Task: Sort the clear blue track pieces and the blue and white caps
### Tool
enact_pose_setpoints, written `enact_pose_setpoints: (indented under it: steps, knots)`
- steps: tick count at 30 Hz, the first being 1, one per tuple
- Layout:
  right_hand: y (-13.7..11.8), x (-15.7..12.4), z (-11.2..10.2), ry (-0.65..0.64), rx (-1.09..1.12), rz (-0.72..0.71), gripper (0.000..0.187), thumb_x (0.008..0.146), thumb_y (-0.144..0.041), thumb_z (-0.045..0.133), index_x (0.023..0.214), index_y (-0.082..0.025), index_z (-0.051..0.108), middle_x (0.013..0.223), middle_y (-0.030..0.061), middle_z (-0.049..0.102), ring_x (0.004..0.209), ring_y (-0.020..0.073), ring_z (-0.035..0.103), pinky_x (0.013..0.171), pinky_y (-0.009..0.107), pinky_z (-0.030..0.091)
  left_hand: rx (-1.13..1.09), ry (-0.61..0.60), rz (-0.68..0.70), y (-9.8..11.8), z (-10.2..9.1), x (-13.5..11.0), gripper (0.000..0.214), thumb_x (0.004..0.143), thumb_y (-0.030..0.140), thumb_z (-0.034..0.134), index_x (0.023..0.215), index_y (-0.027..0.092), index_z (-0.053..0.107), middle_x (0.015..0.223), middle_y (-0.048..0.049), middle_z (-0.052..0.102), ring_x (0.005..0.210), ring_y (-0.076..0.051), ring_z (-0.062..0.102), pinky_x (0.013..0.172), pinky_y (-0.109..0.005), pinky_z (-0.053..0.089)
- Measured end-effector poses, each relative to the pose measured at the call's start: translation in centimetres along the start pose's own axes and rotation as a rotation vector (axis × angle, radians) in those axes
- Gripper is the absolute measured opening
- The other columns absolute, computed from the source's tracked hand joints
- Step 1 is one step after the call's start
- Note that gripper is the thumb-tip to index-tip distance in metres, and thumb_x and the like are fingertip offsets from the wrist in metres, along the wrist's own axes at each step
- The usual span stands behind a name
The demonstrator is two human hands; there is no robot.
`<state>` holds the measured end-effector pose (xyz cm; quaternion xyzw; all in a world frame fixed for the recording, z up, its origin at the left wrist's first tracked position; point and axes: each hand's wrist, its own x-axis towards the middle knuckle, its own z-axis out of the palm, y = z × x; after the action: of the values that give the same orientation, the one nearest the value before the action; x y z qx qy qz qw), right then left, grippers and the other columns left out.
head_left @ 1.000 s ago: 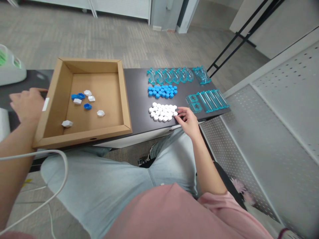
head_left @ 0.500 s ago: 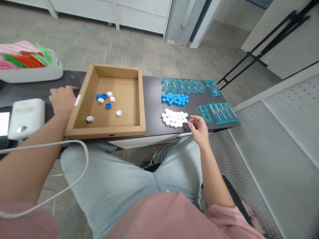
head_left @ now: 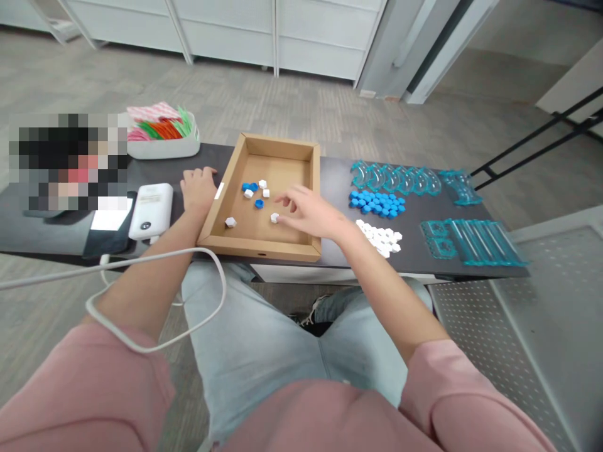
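Note:
My right hand (head_left: 309,212) reaches over the shallow cardboard box (head_left: 264,248), thumb and fingers apart with nothing between them. Its thumb tip is by a white hexagonal piece (head_left: 274,218) on the box floor; whether they touch I cannot tell. Farther left in the box lie a few more white pieces, one of them a white piece (head_left: 230,222) near the front left corner, and blue hexagonal pieces, including a blue piece (head_left: 259,204). Flat on the table beside the box's left wall rests my left hand (head_left: 198,187), fingers stretched out and holding nothing.
Right of the box are blue pieces (head_left: 377,204), white pieces (head_left: 380,237), clear teal curved parts (head_left: 396,179), teal tubes (head_left: 487,242) and teal square parts (head_left: 438,238). A white device (head_left: 151,210), a phone (head_left: 110,216) and a white bin (head_left: 164,147) stand left. A white cable (head_left: 221,276) loops over my left arm.
My right hand has moved left from beside the white pile to over the box. My left hand stays by the box wall. The camera view has turned left.

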<state>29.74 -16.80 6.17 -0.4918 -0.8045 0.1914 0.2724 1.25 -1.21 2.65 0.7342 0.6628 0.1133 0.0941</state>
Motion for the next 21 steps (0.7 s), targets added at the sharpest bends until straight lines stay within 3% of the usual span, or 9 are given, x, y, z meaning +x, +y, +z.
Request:
enact_pose_setpoints:
  steps: [2, 4, 6, 9, 14, 18, 21]
  knots:
    - [0.2, 2.9, 1.7, -0.19, -0.115, 0.027, 0.031, 0.094, -0.018, 0.082, 0.125, -0.02, 0.076, 0.128, 0.0122, 0.077, 0.109, 0.0275, 0.072, 0.096, 0.039, 0.055, -0.003, 0.008, 0.006, -0.2, 0.2, 0.1, 0.064, 0.111, 0.038, 0.034, 0.162, 0.011, 0.063, 0.161, -0.0302, 0.063, 0.154, -0.042, 0.043, 0.126, -0.058, 0.04]
    - [0.5, 4.5, 3.0, -0.29, -0.177, 0.047, 0.025, 0.091, -0.009, 0.076, 0.114, -0.02, 0.076, 0.124, 0.0124, 0.078, 0.108, 0.0283, 0.072, 0.093, 0.038, 0.053, -0.007, 0.02, 0.017, -0.3, 0.3, 0.3, 0.061, 0.111, 0.04, 0.038, 0.16, 0.013, 0.064, 0.161, -0.0291, 0.064, 0.152, -0.042, 0.043, 0.124, -0.059, 0.04]
    - [0.6, 4.8, 3.3, -0.257, -0.126, 0.023, 0.022, 0.09, -0.005, 0.069, 0.105, -0.021, 0.073, 0.117, 0.0106, 0.077, 0.106, 0.0273, 0.07, 0.093, 0.037, 0.052, -0.009, 0.022, 0.018, -0.4, 0.4, 0.4, 0.061, 0.112, 0.037, 0.037, 0.161, 0.013, 0.064, 0.161, -0.0276, 0.064, 0.151, -0.04, 0.043, 0.124, -0.059, 0.04]
    - [0.6, 3.2, 1.6, -0.081, 0.088, -0.044, 0.016, 0.092, -0.013, 0.067, 0.105, -0.022, 0.068, 0.112, 0.0071, 0.075, 0.102, 0.0246, 0.068, 0.094, 0.037, 0.054, -0.007, 0.0, 0.01, -0.4, 0.3, 0.4, 0.064, 0.112, 0.036, 0.033, 0.163, 0.01, 0.061, 0.162, -0.027, 0.062, 0.151, -0.038, 0.041, 0.126, -0.058, 0.039]
    - [1.3, -4.5, -4.1, 0.231, 0.265, 0.032, 0.021, 0.101, -0.038, 0.075, 0.117, -0.026, 0.069, 0.115, 0.0049, 0.072, 0.101, 0.0226, 0.068, 0.093, 0.039, 0.06, 0.023, -0.005, -0.019, 0.1, 0.0, 0.3, 0.068, 0.11, 0.036, 0.029, 0.163, 0.011, 0.062, 0.163, -0.0289, 0.062, 0.156, -0.043, 0.041, 0.129, -0.062, 0.04]
    - [3.8, -13.7, -7.9, 0.542, 0.219, 0.274, 0.032, 0.105, -0.057, 0.073, 0.123, -0.032, 0.072, 0.115, 0.0049, 0.071, 0.102, 0.0233, 0.07, 0.091, 0.04, 0.063, 0.053, -0.001, -0.049, 0.6, 0.0, 0.4, 0.074, 0.106, 0.035, 0.024, 0.163, 0.008, 0.063, 0.165, -0.0322, 0.06, 0.159, -0.048, 0.042, 0.13, -0.068, 0.041]
    - [6.1, -20.4, -8.6, 0.731, 0.179, 0.472, 0.037, 0.101, -0.066, 0.074, 0.113, -0.031, 0.071, 0.1, 0.0029, 0.069, 0.086, 0.0212, 0.067, 0.08, 0.038, 0.061, 0.066, 0.029, -0.071, 0.8, 0.2, 0.5, 0.076, 0.103, 0.032, 0.021, 0.16, 0.008, 0.065, 0.166, -0.0315, 0.061, 0.16, -0.047, 0.044, 0.131, -0.069, 0.042]
